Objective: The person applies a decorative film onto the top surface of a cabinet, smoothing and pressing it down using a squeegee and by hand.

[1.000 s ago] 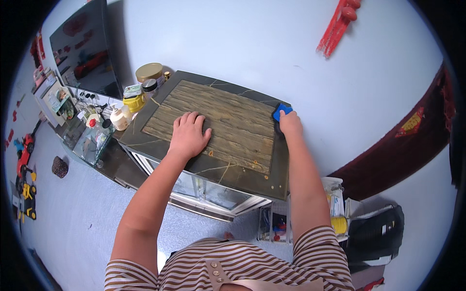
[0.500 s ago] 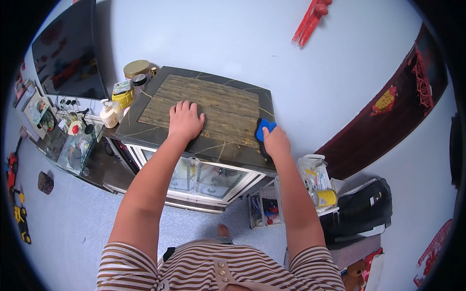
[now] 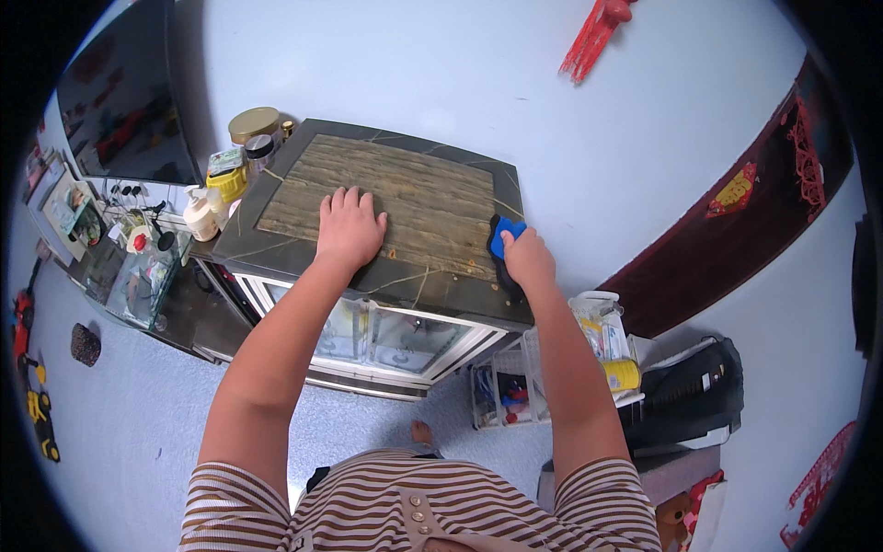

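Blue item point(image 3: 503, 234) is gripped in the right hand point(image 3: 531, 258) — left hand point(image 3: 349, 227) spread on the cabinet top point(image 3: 432, 193).

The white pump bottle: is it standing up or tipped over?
Upright: the white pump bottle stands with its pump head above its body.

Clock taken around the view's centre: dark television point(image 3: 120, 101) at 10; gold-lidded jar point(image 3: 254, 126) between 10 and 11; white pump bottle point(image 3: 199, 221) near 9; yellow toy vehicle point(image 3: 39, 414) at 8. Red tasselled hanging point(image 3: 590, 46) at 1, dark-red door point(image 3: 704, 248) between 2 and 3, black bag point(image 3: 685, 396) at 4.
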`<state>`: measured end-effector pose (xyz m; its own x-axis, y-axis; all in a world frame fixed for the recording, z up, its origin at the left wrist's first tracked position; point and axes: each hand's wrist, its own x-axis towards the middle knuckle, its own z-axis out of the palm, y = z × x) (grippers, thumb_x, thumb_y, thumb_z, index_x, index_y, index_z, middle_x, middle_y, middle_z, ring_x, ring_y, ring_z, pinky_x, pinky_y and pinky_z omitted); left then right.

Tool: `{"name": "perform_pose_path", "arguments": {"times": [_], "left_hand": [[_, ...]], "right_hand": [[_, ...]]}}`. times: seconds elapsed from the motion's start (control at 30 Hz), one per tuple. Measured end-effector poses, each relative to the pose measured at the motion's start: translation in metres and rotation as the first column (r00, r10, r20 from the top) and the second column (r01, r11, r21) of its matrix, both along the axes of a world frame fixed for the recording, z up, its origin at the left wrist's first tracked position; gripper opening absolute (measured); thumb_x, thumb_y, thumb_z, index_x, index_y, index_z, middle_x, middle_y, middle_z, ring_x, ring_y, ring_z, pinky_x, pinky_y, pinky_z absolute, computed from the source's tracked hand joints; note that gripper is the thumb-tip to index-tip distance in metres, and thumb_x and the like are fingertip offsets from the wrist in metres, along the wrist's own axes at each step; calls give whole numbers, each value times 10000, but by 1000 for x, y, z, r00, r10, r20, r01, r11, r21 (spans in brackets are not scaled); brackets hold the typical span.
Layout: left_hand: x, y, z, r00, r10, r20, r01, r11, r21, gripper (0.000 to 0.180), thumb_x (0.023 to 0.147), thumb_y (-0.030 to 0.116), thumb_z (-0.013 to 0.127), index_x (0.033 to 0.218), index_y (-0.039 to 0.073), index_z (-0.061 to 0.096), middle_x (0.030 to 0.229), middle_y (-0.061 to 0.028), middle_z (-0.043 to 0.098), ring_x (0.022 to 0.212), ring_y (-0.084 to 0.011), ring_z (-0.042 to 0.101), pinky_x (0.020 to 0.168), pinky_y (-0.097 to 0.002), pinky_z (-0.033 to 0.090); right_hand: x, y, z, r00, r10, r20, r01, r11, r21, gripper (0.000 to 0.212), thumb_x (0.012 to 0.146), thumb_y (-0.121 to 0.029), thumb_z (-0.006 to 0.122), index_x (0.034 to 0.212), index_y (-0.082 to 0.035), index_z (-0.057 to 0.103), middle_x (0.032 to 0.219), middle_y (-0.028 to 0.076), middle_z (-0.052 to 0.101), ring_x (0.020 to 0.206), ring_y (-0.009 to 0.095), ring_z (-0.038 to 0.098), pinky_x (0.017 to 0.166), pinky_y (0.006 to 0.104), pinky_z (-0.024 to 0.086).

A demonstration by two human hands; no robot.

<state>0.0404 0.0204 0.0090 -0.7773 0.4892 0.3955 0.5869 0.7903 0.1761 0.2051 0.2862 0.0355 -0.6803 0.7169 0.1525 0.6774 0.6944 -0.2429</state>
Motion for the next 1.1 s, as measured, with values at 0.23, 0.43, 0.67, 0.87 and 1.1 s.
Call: {"name": "perform_pose_path", "arguments": {"times": [0.23,0.43,0.67,0.87,1.1], "left_hand": [[0,-3,-4,998,0,-66,1,1000,22,519,1012,399,598,1391,45,587,1482,-164,550,1447,-345,444,1222,-521,312],[5,-5,3,998,-28,-61,31,998,57,504,989,385,629,1365,51,599,1453,-157,560,1426,-338,452,1204,-516,322],[7,-7,11,1000,-10,-26,12,998,68,475,977,367,647,1352,81,603,1458,-138,559,1434,-324,456,1205,-493,326],[7,-7,11,999,-24,-25,26,997,71,474,981,373,637,1356,84,600,1460,-130,559,1437,-320,454,1205,-486,323],[4,-9,7,1000,-13,-19,14,998,55,491,984,394,631,1366,88,601,1457,-126,562,1425,-316,463,1194,-500,334]], "right_hand": [[-83,61,-2,998,-35,-50,35,999,3,623,1042,-557,526,1252,24,606,1232,285,697,1151,462,682,983,547,539],[-145,103,7,995,-72,-69,67,996,-63,576,1026,-501,589,1265,20,651,1285,257,701,1216,420,675,1020,527,543],[-187,137,8,994,-84,-73,75,991,-113,601,1029,-506,583,1304,25,641,1342,232,687,1256,402,660,1040,521,535],[-183,136,6,989,-120,-85,107,984,-143,609,1027,-514,586,1322,16,638,1376,229,669,1275,397,649,1051,518,529],[-138,96,8,993,-107,-59,98,985,-141,604,1028,-529,579,1320,-5,646,1341,229,688,1258,396,658,1043,516,530]]}}
